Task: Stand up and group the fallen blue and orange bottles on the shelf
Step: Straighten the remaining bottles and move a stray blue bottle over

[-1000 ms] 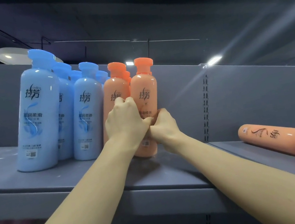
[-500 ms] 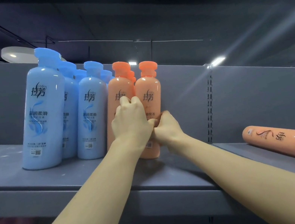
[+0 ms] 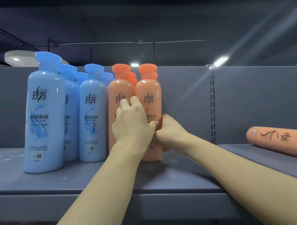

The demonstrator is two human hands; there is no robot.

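Note:
Several blue bottles point(image 3: 44, 118) stand upright in a group at the left of the grey shelf point(image 3: 96, 183). Right beside them stand several orange bottles. My left hand point(image 3: 132, 124) wraps around the front of the left orange bottle point(image 3: 120, 91), fingers reaching between the two front ones. My right hand point(image 3: 169, 131) grips the lower part of the right orange bottle point(image 3: 150, 96). Both front orange bottles are upright and touch each other. One more orange bottle point(image 3: 285, 139) lies on its side at the far right, cap pointing right.
The shelf's grey back panel point(image 3: 261, 102) rises behind the bottles, with a slotted upright point(image 3: 212, 105) just right of my hands. Bare shelf lies between the standing group and the fallen bottle. A round ceiling lamp point(image 3: 19, 59) shows above the blue bottles.
Both hands stay on the two front orange bottles, which have shifted slightly closer to the blue group. The view has shifted a little.

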